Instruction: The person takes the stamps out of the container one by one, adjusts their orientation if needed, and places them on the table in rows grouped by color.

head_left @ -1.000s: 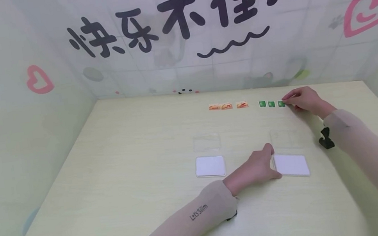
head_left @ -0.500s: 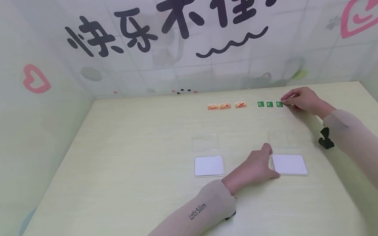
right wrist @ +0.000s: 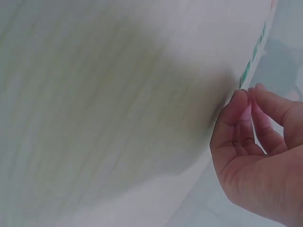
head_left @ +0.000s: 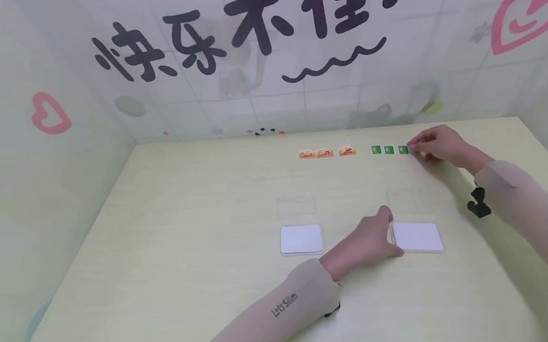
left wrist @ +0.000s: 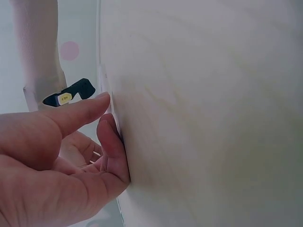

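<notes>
In the head view my right hand [head_left: 439,146] is at the back right of the table. Thumb and fingertips pinch the right edge of a small green square piece [head_left: 403,150], the rightmost of three in a row. My left hand [head_left: 367,242] spans the left end of a shallow clear case with a white inside [head_left: 418,236], fingers at its far corner and thumb at its near one. Behind that case lies a flat clear plastic lid [head_left: 406,200]. The left wrist view shows the left thumb and fingers low at the table, the case mostly hidden.
Three small orange printed pieces [head_left: 325,153] lie left of the green ones. A second white-filled case [head_left: 301,239] sits left of the left hand, with another clear lid [head_left: 296,206] behind it. A lettered wall [head_left: 265,98] closes off the table's back.
The whole scene has shifted slightly left in the head view. Both hands keep their places at the green piece and the case.
</notes>
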Motion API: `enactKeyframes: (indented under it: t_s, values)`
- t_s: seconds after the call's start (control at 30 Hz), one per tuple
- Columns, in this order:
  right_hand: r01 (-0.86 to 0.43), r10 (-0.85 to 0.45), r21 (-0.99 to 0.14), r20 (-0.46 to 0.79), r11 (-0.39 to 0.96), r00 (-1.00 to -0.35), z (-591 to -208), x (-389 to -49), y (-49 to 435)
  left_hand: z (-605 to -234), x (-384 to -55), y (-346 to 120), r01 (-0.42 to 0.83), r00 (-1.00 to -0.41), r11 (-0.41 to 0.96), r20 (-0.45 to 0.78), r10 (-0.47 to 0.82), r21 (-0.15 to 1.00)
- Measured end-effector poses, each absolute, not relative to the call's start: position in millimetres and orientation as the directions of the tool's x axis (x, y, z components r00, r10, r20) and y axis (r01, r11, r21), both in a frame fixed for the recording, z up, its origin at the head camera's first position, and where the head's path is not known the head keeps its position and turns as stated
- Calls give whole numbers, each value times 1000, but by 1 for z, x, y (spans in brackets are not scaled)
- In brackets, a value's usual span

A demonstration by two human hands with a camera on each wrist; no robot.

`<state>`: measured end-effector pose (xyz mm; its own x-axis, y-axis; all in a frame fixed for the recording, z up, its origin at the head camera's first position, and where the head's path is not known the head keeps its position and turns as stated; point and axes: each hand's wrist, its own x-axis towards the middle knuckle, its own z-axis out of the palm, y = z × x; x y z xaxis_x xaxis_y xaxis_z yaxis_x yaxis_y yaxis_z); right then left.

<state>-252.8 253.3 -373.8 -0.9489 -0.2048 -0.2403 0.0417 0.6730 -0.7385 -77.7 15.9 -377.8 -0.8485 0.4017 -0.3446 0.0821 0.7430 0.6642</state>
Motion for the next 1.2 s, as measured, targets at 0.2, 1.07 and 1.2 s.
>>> enactKeyframes:
  t_s: [0.2, 1.07, 1.2]
  values:
    - [25, -219, -734, -234, 679, -947, -365, -247, 252, -377, -80, 17, 91, -852, 742, -334, 403, 664]
    - [29, -208, -739, -227, 673, -951, -352, -217, 251, -378, -75, 18, 68, -860, 757, -346, 375, 650]
    - [15, -211, -732, -216, 681, -953, -350, -213, 249, -373, -73, 16, 79, -854, 767, -353, 381, 637]
